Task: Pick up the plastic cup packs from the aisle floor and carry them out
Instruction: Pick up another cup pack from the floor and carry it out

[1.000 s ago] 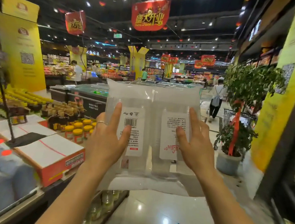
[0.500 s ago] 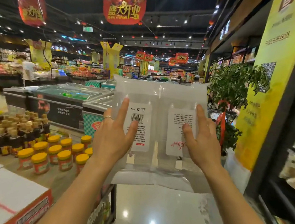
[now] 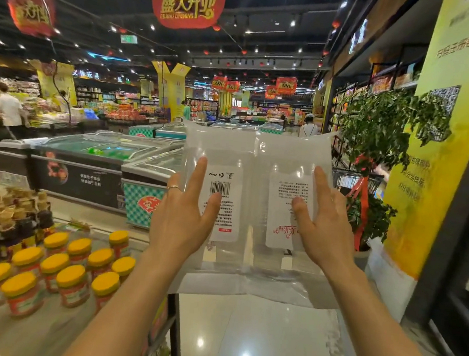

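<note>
Off the floor now: the left cup pack [image 3: 224, 146] and right cup pack [image 3: 291, 151] are held upright, side by side and touching, likely squeezed together to carry as one block. The left hand [image 3: 181, 218] and right hand [image 3: 324, 230] each clamp an outer edge, thumb and forefinger spread on the label face, other fingers wrapped behind, hidden. Yellow-lid jars [image 3: 52, 270] sit lower left, chest freezers [image 3: 94, 161] ahead, and a potted plant [image 3: 376, 138] right.
</note>
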Demonstrator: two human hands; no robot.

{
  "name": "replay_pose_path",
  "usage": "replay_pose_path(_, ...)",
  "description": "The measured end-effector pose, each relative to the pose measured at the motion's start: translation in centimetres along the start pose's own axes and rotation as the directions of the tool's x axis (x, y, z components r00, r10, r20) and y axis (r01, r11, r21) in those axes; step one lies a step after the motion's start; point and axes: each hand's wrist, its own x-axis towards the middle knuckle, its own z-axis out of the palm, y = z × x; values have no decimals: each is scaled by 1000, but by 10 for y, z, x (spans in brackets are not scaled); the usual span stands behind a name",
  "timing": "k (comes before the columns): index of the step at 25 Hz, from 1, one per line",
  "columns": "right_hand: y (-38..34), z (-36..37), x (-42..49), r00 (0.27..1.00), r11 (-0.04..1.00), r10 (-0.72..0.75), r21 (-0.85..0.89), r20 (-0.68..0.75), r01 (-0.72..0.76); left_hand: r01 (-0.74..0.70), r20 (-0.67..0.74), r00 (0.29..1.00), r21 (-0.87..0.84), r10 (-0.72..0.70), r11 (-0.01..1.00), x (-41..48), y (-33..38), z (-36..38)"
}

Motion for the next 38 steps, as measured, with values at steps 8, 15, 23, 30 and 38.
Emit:
replay_pose_path(8,105,71,133,1000,1000,13,11,10,-13,15,-23,1000,35,-14,999,118,18,136)
replay_pose_path(15,198,112,237,999,1000,26,-8,42,-26,48,20,999,64,-49,997,208,43,252)
replay_pose_path(23,277,156,314,998,998,56,-23,7,-55,5,57,998,19,-6,1000,286,53,357)
replay_pose_path(30,340,223,404,997,995,74,-58,-17,-75,-31,63,998,-17,32,999,380,38,461)
replay_pose_path(38,388,336,551,997,997,58,-53,-59,-61,-21,53,998,-26,22,999,531,-11,575)
